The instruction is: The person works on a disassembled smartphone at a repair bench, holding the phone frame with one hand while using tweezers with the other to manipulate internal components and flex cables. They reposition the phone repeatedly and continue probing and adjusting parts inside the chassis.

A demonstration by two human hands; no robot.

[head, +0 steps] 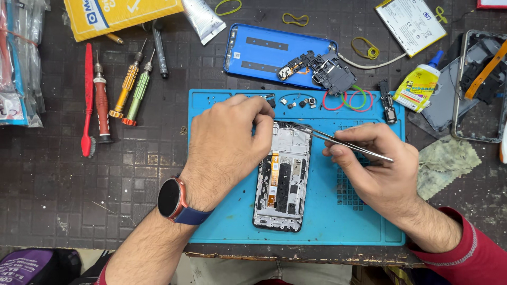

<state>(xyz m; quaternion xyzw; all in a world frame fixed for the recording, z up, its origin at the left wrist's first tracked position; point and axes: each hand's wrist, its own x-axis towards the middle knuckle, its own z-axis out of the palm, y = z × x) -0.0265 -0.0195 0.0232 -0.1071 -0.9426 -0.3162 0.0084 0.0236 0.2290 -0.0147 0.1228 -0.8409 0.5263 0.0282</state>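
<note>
An opened phone frame (282, 179) with exposed flex cables lies upright on a blue repair mat (327, 221). My left hand (227, 142), with a watch on its wrist, rests on the frame's upper left edge and its fingers press on the top corner. My right hand (377, 163) holds metal tweezers (343, 143), whose tips reach the frame's top edge. Several tiny parts (301, 101) lie on the mat above the frame.
A blue phone back cover (259, 53) with a black bracket on it lies behind the mat. Screwdrivers (129, 79) and a red brush (87, 100) lie at left. A glue bottle (420, 84), a battery (409, 24), rubber bands (354, 99) and a second frame (478, 89) sit at right.
</note>
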